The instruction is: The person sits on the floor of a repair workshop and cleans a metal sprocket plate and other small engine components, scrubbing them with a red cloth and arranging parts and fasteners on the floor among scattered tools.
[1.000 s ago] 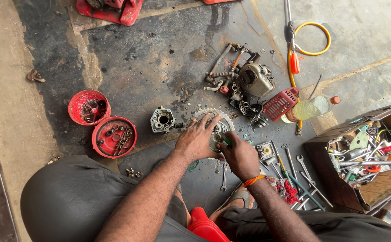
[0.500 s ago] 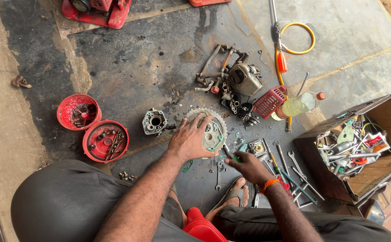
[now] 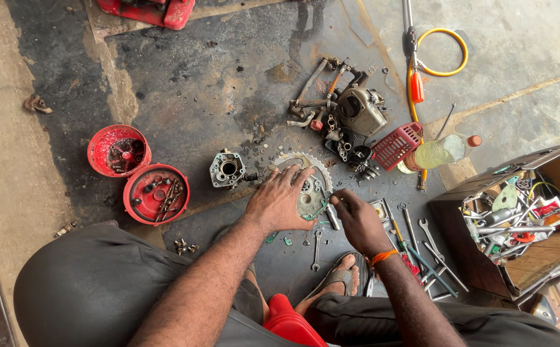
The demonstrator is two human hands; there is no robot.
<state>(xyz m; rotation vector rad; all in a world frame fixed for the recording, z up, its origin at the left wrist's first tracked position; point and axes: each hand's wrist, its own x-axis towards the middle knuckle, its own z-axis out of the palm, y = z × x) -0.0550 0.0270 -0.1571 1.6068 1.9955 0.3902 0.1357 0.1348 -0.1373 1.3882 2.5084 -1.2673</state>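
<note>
Centrally, a sprocket (image 3: 305, 183) was pressed flat on the floor (image 3: 215, 83) under the spread left hand (image 3: 280, 202). A small tool (image 3: 332, 217) was gripped in the closed right hand (image 3: 357, 222), touching the sprocket's edge; wrenches (image 3: 421, 238) lay near.

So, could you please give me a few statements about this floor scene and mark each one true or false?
1. The left hand rests on the round toothed metal sprocket. True.
2. The two round red plastic bowls lie to the right of the open wooden toolbox. False: they lie far to its left.
3. The clear plastic bottle with an orange cap lies on its side. True.
4. The right hand wears an orange thread band at the wrist. True.
5. The yellow hose loop lies inside the toolbox. False: it lies on the bare concrete floor, above the bottle.
</note>
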